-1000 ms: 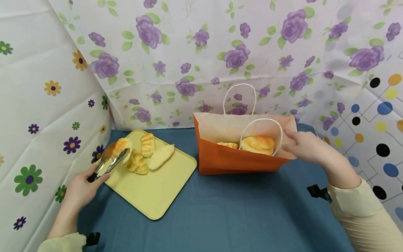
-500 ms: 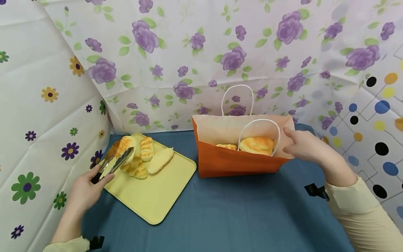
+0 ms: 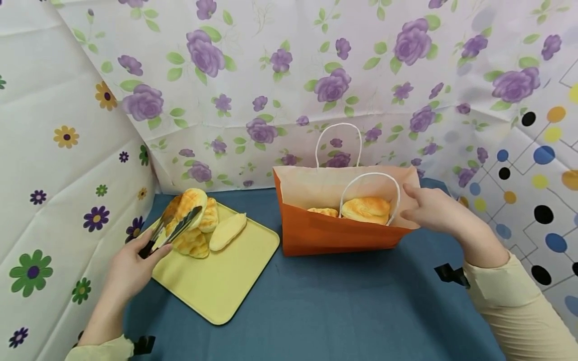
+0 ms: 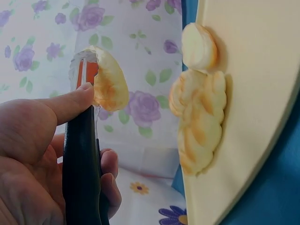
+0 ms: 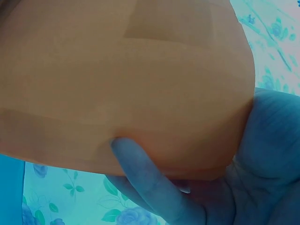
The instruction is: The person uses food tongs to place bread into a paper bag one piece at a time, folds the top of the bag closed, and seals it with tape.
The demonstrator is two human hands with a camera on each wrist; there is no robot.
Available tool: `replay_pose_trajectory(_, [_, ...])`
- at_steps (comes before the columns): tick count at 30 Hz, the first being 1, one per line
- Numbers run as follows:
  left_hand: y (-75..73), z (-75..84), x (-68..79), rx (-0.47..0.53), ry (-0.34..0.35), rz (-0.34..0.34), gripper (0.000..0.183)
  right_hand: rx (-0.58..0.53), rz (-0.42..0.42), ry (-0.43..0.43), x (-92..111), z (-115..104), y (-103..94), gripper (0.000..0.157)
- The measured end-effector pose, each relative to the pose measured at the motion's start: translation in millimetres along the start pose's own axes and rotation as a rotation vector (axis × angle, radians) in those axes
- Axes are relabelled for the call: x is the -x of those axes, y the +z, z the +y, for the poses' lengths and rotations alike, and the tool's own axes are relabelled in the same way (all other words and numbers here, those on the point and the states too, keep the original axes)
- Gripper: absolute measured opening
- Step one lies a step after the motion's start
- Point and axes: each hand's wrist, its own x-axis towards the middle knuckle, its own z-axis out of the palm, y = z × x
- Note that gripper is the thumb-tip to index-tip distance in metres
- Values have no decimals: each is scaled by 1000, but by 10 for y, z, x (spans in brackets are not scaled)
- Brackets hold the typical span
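Note:
My left hand [image 3: 131,268] grips black-handled metal tongs [image 3: 184,223], and a round golden bread roll [image 3: 195,201] is pinched between their arms. In the left wrist view this roll [image 4: 111,77] appears raised away from the yellow tray [image 3: 226,281]. On the tray lie a braided bread [image 3: 191,244], a small scored loaf [image 3: 210,215], partly hidden by the roll, and a pale pointed bun [image 3: 228,231]. At the right, my right hand [image 3: 444,214] pinches the side edge of an orange paper bag [image 3: 336,235], thumb and fingers on either side of the paper [image 5: 126,89].
Inside the wide-mouthed bag sit a large bread [image 3: 367,209] and a second piece [image 3: 324,212] half hidden by the front wall. Two white loop handles [image 3: 341,124] rise from it. Flower-print sheets [image 3: 253,100] stand behind the blue tablecloth [image 3: 338,306].
The left hand has carried the tongs and roll slightly right and up, now overlapping the scored loaf. The right hand keeps its hold on the bag. The head view shifted a little.

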Motion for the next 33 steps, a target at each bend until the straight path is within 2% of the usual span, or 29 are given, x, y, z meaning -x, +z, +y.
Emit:
replay_pose_trajectory(19, [27,563,-17,68,176,79,85,-4,-11,4,14,-15,-1,85])
replay_pose_trajectory(33, [45,931,-39,43,297,116,78,6,1,-1,7,-4,28,86])
